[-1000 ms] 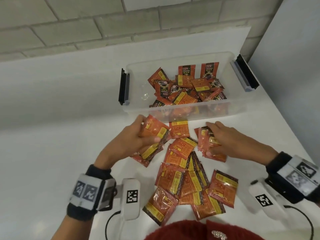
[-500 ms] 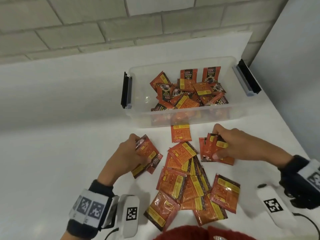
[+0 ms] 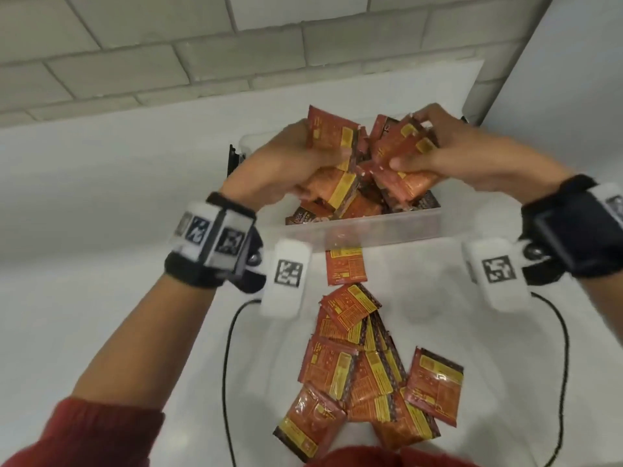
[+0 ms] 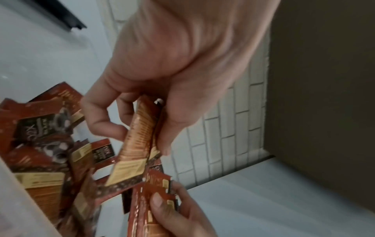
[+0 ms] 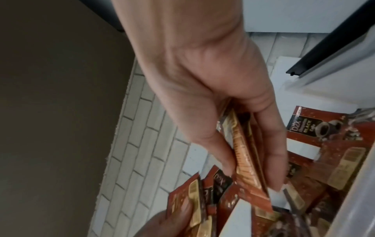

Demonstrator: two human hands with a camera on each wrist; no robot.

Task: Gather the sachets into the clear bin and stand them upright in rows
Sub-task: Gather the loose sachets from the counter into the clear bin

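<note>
Both hands hover over the clear bin (image 3: pixel 371 227), each gripping a bunch of red-orange sachets. My left hand (image 3: pixel 290 163) holds its sachets (image 3: pixel 332 134) between thumb and fingers; the left wrist view shows this left hand (image 4: pixel 154 128) pinching the sachets (image 4: pixel 138 144). My right hand (image 3: pixel 448 153) grips another bunch (image 3: pixel 401 146), seen edge-on as sachets (image 5: pixel 243 157) in the right hand (image 5: pixel 239 128). Loose sachets (image 3: pixel 337 203) lie jumbled in the bin. A pile of sachets (image 3: pixel 364 375) stays on the white table in front of the bin.
The bin has black handles (image 3: pixel 232 160) at its ends. A brick wall (image 3: pixel 236 45) runs behind the table and a pale panel (image 3: pixel 573 62) stands at the right. Wrist-camera cables (image 3: pixel 226 365) trail on the table beside the pile.
Both hands have lifted their bunches of sachets off the table and carried them forward over the bin. The head camera has tilted down and closer.
</note>
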